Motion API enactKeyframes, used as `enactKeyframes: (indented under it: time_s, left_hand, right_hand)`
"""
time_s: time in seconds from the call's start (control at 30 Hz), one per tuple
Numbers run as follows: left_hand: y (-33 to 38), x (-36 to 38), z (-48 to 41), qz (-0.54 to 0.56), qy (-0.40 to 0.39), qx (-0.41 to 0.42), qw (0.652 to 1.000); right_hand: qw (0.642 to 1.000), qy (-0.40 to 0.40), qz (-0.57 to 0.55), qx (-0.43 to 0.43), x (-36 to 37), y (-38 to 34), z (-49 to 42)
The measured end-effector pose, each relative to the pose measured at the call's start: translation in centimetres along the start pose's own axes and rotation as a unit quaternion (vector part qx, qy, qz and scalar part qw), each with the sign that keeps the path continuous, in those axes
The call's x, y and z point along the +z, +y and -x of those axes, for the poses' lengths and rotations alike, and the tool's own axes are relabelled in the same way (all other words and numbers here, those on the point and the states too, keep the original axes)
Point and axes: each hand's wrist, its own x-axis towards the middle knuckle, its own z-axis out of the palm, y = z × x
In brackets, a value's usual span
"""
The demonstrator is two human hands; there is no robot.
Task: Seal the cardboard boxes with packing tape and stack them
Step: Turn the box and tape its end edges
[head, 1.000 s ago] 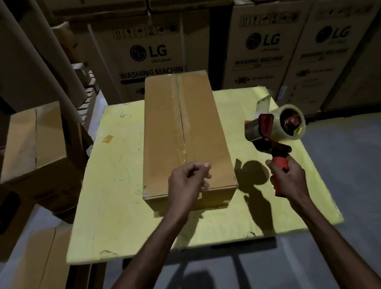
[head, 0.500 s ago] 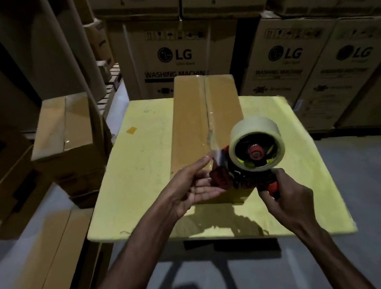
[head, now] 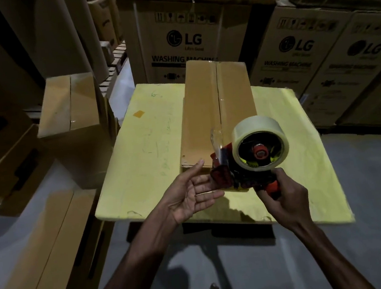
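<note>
Clear tape tail (head: pixel 217 139), loose, being risked folding onto itself; dispenser (head: pixel 247 175) being clenched by right grip (head: pixel 283 198); left grip (head: pixel 190 194) flat, empty.

From my station I count one long cardboard box (head: pixel 218 108) on one yellow table (head: pixel 143 154), one tape dispenser (head: pixel 223 178) carrying one tape roll (head: pixel 253 125), and two hands, a left hand (head: pixel 188 197) and a right hand (head: pixel 283 198). From twelve to two o'clock I make out three LG cartons (head: pixel 185 42) by their logos, and from seven to ten o'clock at least four plain brown boxes (head: pixel 68 103); the dark stops me counting further.
</note>
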Motion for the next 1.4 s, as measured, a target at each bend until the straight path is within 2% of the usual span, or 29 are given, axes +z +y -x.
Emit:
enactKeyframes:
  time_s: [0.23, 0.5, 0.83, 0.9, 1.07, 1.23, 1.4]
  left_hand:
    - [-1.7, 0.2, -0.6, 0.025, 0.020, -0.010, 0.999]
    - [-0.1, 3.2, -1.7, -0.027, 0.011, 0.029, 0.999]
    - [-1.1, 5.7, -5.8, 0.087, -0.065, 0.076, 0.991]
    - [-1.0, 6.2, -6.3, 0.110, -0.060, 0.087, 0.988]
    - [-0.5, 7.4, -6.8, 0.078, -0.031, 0.114, 0.990]
    - [-0.9, 6.9, -7.8, 0.107, -0.016, 0.105, 0.989]
    - [-0.7, 6.5, -9.1, 0.018, 0.060, 0.127, 0.990]
  right_hand:
    - [0.994, 0.041, -0.087, 0.060, 0.6, 0.6, 1.5]
    - [0.995, 0.052, -0.079, 0.020, -0.3, 3.6, -0.1]
    - [0.989, 0.046, -0.136, 0.026, 0.0, 8.3, -3.6]
    - [0.989, 0.044, -0.143, 0.014, 0.0, 9.1, -4.3]
    - [0.989, 0.020, -0.145, 0.000, 0.4, 11.0, -5.9]
    - [0.985, 0.001, -0.172, -0.003, 0.8, 12.0, -6.9]
    - [0.985, -0.039, -0.164, -0.047, 0.9, 12.6, -8.1]
